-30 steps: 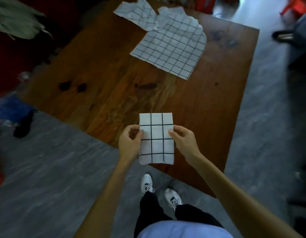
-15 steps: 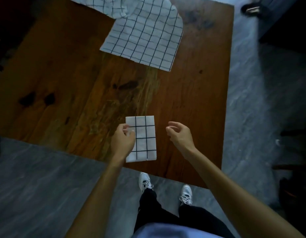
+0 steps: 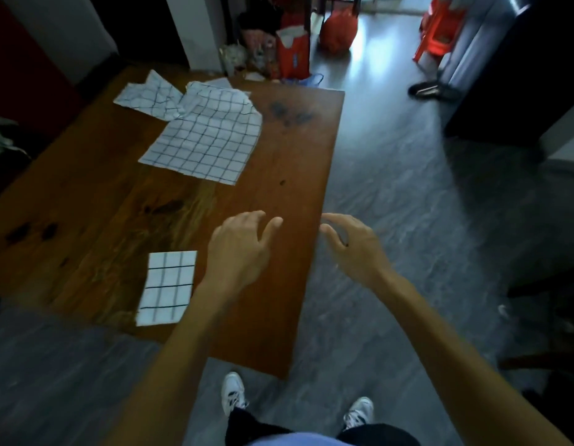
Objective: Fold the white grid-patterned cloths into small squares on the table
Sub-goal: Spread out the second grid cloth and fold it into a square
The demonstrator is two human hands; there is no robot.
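Note:
A folded white grid-patterned cloth lies flat near the front edge of the wooden table. My left hand hovers just right of it, fingers apart and holding nothing. My right hand is open past the table's right edge, above the floor. At the far end of the table a large unfolded grid cloth lies spread out, and a second, crumpled grid cloth sits beside it to the left.
Red bags and clutter stand on the floor beyond the table's far end. A red plastic stool is at the far right. Someone's dark shoe rests by a dark cabinet. My white shoes stand at the table's near corner.
Both hands have let go of the folded cloth, which now lies on the table. The hands have moved up and to the right, and the head view has lifted toward the room.

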